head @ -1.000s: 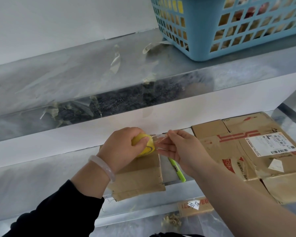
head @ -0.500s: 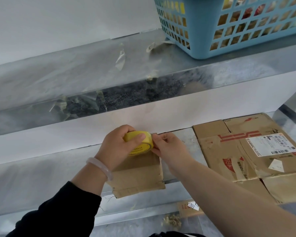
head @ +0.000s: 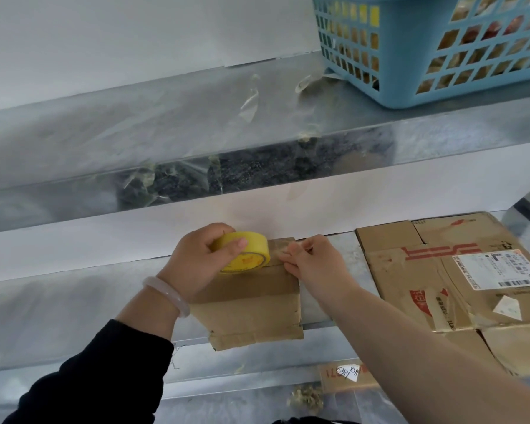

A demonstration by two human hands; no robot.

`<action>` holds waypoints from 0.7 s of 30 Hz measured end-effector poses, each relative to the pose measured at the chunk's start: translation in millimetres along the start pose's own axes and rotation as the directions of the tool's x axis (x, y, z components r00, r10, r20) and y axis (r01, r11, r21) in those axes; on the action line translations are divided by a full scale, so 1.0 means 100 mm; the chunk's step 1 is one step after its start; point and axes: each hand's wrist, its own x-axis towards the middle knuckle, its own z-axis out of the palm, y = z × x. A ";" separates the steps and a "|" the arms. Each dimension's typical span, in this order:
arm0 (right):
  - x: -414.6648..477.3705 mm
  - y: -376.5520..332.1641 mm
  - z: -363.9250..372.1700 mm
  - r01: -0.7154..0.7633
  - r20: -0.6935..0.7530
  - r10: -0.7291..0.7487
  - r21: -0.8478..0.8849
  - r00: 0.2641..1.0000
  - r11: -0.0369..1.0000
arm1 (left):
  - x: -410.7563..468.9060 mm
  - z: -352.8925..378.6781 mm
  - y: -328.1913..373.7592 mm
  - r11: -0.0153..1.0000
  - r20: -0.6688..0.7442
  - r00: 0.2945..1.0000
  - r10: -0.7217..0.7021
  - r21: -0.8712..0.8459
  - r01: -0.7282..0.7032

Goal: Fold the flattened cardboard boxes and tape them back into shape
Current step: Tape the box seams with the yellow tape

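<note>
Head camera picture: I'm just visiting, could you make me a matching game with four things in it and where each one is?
Things:
1. yellow tape roll
2. blue basket
3. pale bracelet
4. white shipping label

Places:
a. standing on the upper shelf
b. gripped in the left hand
c. round the wrist of the left hand
d. stuck on the large flattened box at the right

Pairs: 1-b, 2-a, 3-c, 4-d
</note>
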 end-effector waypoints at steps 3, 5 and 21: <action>0.00 -0.02 -0.01 -0.011 -0.013 0.011 0.014 1.000 1.000 | 0.04 -0.03 0.01 0.994 -0.010 1.000 0.010 0.104 -0.008; 0.01 -0.02 -0.01 -0.031 -0.014 0.032 0.061 0.999 0.998 | 0.06 -0.07 0.01 0.968 -0.004 0.999 0.037 0.250 -0.035; -0.02 0.12 -0.31 -0.051 -0.086 0.081 0.308 0.993 0.950 | 0.21 0.18 0.25 0.714 0.206 0.974 0.097 0.667 -0.212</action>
